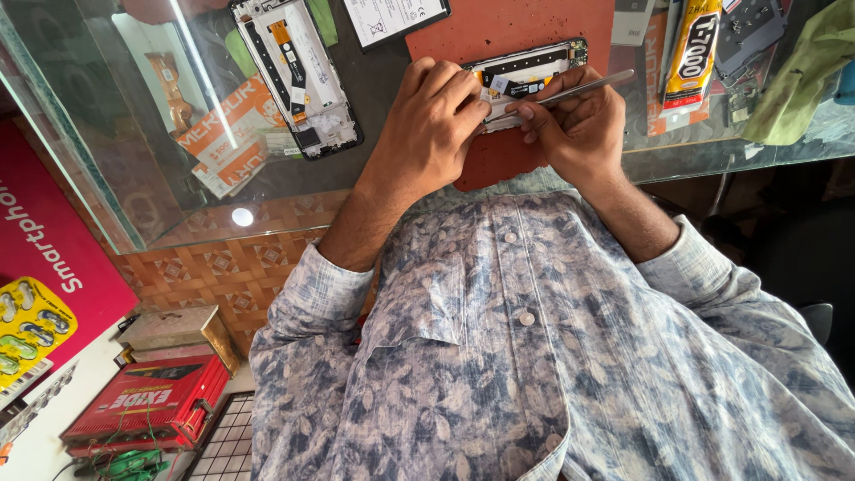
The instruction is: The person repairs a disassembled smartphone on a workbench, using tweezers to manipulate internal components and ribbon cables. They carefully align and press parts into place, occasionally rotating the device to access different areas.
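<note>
Near edge of glass worktop (267,191): both hands over a red-brown mat (499,27) that reaches the edge. Left hand (432,116) curled, fingertips pressing down on an opened phone frame (534,67) lying on the mat. Right hand (579,125) pinching metal tweezers (570,92), tips at the frame's near side. Left of the mat, a second stripped phone frame (298,76) with an orange flex strip. Toward the far right corner, a yellow glue tube (693,49) and green cloth (802,76).

Yellow glue tube pack (693,53) top right; red box (147,405) bottom left.
</note>
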A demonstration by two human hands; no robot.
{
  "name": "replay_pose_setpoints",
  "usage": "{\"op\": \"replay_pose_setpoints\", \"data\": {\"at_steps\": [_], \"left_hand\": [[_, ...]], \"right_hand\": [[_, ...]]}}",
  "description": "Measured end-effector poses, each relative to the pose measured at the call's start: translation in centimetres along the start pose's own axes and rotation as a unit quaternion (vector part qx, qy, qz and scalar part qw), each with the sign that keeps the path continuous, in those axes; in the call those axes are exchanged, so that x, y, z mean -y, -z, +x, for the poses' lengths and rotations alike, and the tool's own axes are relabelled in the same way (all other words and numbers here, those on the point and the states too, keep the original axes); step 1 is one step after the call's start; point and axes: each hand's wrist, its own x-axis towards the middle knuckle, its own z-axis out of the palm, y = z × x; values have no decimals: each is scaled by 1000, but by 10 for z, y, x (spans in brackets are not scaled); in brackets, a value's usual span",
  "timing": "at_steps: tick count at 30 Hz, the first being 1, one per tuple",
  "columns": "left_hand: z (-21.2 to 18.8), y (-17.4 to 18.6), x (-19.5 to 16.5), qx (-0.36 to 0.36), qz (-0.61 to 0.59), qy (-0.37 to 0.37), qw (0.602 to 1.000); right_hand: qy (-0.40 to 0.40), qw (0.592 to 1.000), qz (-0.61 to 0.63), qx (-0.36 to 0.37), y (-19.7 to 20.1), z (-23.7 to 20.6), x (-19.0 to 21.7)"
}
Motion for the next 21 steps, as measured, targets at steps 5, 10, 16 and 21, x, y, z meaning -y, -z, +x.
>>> {"op": "replay_pose_setpoints", "data": {"at_steps": [5,10,16,21], "left_hand": [[1,1,-1,-2,4,-2,1000],[4,6,-2,-7,-9,-10,1000],[11,4,-5,8,82,-41,996],[30,-3,-14,80,194,-79,974]], "right_hand": [[27,999,-35,3,-1,-3,-1],[95,995,-12,15,4,-7,0],[109,993,29,-34,14,-12,-4],[89,993,62,-47,18,-13,-10]]}}
